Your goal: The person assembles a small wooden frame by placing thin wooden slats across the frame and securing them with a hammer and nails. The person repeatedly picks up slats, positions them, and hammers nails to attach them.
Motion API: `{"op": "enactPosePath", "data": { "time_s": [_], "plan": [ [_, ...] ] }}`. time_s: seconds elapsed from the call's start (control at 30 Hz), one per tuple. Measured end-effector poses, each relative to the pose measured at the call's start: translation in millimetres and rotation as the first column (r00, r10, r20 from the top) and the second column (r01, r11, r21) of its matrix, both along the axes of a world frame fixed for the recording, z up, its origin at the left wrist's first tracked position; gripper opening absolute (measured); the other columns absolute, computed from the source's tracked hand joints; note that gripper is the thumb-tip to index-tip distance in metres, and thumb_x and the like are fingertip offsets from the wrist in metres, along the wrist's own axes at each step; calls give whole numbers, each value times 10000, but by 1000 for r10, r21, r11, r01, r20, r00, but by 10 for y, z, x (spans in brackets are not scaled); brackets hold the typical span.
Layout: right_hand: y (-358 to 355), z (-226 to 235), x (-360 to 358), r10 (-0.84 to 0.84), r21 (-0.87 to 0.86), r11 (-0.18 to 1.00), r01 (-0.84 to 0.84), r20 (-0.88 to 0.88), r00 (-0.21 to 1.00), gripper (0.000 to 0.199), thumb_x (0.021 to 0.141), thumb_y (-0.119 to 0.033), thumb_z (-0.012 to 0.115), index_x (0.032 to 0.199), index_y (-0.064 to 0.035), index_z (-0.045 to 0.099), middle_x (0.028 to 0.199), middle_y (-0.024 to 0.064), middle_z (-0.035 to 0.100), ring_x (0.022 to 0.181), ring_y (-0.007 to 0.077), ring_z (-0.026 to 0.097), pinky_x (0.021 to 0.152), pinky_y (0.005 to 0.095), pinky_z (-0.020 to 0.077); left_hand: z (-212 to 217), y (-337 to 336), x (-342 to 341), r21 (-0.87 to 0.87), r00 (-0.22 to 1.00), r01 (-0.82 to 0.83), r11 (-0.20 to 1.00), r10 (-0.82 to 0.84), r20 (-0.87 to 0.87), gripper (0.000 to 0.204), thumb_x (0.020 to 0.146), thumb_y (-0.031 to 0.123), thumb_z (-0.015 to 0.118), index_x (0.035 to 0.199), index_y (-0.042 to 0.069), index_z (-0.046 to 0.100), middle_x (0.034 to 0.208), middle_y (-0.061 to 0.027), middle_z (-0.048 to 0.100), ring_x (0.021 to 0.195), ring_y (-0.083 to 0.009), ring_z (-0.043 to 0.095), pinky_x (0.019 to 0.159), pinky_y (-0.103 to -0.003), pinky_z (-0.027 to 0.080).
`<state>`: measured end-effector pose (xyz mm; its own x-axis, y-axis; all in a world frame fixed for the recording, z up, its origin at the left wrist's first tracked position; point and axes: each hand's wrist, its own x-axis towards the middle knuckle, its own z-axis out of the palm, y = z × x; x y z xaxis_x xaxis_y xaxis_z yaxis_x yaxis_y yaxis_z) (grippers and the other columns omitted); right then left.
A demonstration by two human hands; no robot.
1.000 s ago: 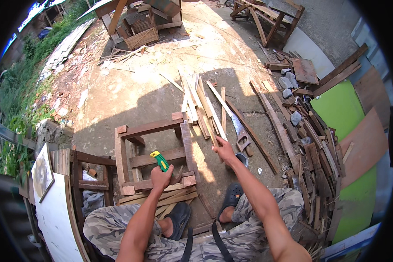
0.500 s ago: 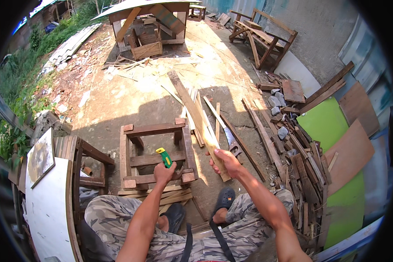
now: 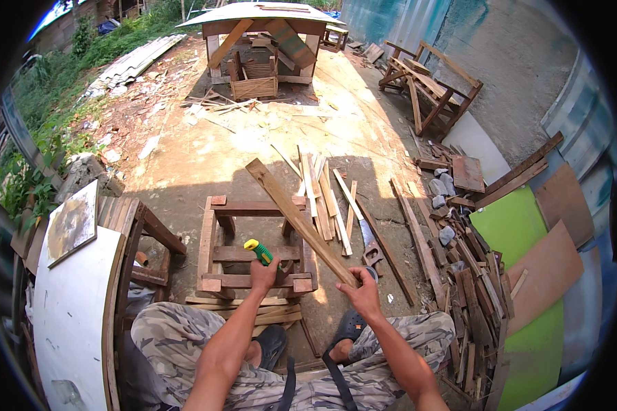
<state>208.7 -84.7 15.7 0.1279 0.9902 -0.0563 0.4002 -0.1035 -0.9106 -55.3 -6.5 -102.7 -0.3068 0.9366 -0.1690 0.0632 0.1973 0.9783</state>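
Before you, the ground (image 3: 206,157) carries a frame (image 3: 253,246) at 12 o'clock, slats (image 3: 325,195) and a saw (image 3: 367,240) at 1.

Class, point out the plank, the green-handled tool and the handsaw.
plank (image 3: 291,212), head view, middle of its length
green-handled tool (image 3: 257,251), head view, green and yellow handle
handsaw (image 3: 365,236), head view, blade on the ground

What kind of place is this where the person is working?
Most likely an outdoor woodworking yard. Loose planks and a handsaw lie on the ground, a wooden frame stands before the person, and the right hand lifts a long plank.
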Motion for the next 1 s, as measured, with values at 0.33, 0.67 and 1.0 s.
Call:
{"op": "enactPosePath", "data": {
  "time_s": [0.33,0.67,1.0],
  "plan": [
    [-3,-191,-75,92,-161,976,-144,-296,951,438,794,-138,849,1150,9,641,1004,38,678,896,115,616,807,277,498,1089,114,-89,72,869,-134,988,82,487,257,878,235,701,916,-9,631,760,-103,654,599,-179,645,499,-289,529],
    [-59,-124,-133,244,-205,902,-379,-483,841,423,799,-65,829,1179,-12,650,1033,13,681,941,90,602,816,253,482,1901,109,-81,310,866,-255,916,73,495,353,914,226,712,1114,-63,678,938,-89,732,755,-108,650,611,-259,538],
    [-94,-175,-80,256,-183,918,-352,-404,878,417,781,-105,852,1148,-32,667,1009,7,687,929,90,600,830,259,479,1944,32,-120,433,944,-168,886,19,329,275,920,195,654,1070,-35,669,979,-117,748,689,-96,648,577,-240,525]
  ]
}}
